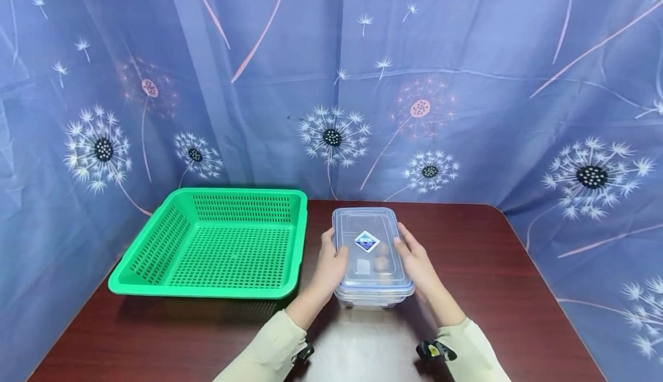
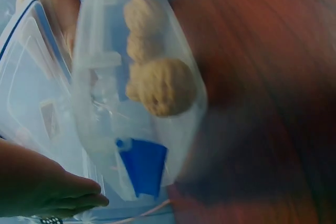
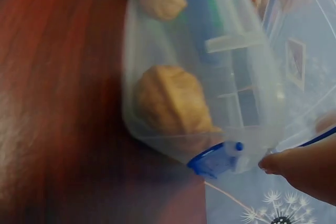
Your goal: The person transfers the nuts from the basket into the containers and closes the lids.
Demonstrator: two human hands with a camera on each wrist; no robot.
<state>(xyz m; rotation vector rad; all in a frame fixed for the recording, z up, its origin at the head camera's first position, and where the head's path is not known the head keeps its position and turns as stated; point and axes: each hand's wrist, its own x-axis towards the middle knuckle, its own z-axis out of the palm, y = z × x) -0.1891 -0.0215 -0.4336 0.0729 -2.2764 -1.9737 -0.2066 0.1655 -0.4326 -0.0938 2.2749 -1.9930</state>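
A clear plastic food container [image 1: 374, 298] with a see-through lid [image 1: 383, 221] is held between both hands at the middle of the table. The lid has a blue seal around its edge and a diamond-shaped sticker [image 1: 366, 241]. My left hand [image 1: 328, 264] grips the left side, thumb over the lid's edge. My right hand [image 1: 418, 261] grips the right side in the same way. Several walnuts [image 2: 167, 86] show through the wall. A blue clip [image 2: 143, 166] stands out from the wall, and another blue clip [image 3: 214, 160] shows in the right wrist view.
A green plastic basket [image 1: 207, 291] with slotted walls stands on the left of the dark red wooden table [image 1: 466, 238]. Behind the table hangs a blue curtain [image 1: 269, 123] with a dandelion print. Black straps circle both wrists.
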